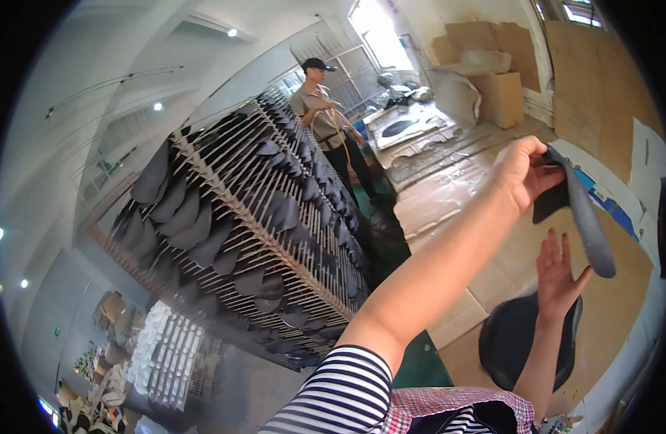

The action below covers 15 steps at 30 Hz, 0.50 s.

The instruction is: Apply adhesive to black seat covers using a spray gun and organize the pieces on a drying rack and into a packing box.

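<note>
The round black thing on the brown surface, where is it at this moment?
In the head view, the round black thing lies at the lower right on the brown surface, partly hidden by the right forearm.

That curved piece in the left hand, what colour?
The piece is dark grey, shown in head view.

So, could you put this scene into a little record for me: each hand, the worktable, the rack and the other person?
Left hand: grips the upper end of a dark, curved insole-shaped piece
Right hand: open, near that piece's lower end; contact unclear
Worktable: covered with cardboard; a dark rounded pad lies below the right hand
Rack: many similar dark pieces among its rods
Co-worker: stands beside the rack, holding a yellow hose or cord
</note>
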### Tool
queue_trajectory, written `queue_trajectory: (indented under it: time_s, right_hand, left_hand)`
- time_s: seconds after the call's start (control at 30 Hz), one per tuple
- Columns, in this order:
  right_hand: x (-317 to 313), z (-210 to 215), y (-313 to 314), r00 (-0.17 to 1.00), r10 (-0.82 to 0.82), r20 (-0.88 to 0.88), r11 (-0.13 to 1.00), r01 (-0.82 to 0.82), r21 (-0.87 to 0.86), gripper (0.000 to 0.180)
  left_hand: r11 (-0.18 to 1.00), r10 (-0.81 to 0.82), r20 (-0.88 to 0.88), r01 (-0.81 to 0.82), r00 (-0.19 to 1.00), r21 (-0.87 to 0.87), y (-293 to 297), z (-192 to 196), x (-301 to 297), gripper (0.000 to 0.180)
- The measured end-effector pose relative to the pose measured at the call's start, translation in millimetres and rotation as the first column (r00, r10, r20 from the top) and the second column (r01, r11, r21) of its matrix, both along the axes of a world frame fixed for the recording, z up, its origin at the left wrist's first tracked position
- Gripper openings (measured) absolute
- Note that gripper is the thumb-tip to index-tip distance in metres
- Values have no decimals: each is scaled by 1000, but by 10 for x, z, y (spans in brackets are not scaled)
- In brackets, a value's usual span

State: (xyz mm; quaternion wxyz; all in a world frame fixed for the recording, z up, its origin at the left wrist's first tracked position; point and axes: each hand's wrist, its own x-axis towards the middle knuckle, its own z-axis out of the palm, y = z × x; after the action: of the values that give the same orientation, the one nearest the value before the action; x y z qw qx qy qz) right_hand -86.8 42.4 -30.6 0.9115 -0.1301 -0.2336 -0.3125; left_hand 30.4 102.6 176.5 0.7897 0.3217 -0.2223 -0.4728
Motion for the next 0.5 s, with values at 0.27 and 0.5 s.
queue_trajectory:
  time_s: [0.27,0.5]
  right_hand:
    - [836,1324,89,986,-27,163,991,47,-121,55]
    - [2181,3213,383,992,-78,99,961,101,-256,33]
  left_hand:
    - [950,305,357,-309,883,-47,1474,962,802,12]
    - [804,351,761,-592,545,54,2867,2046,1358,43]
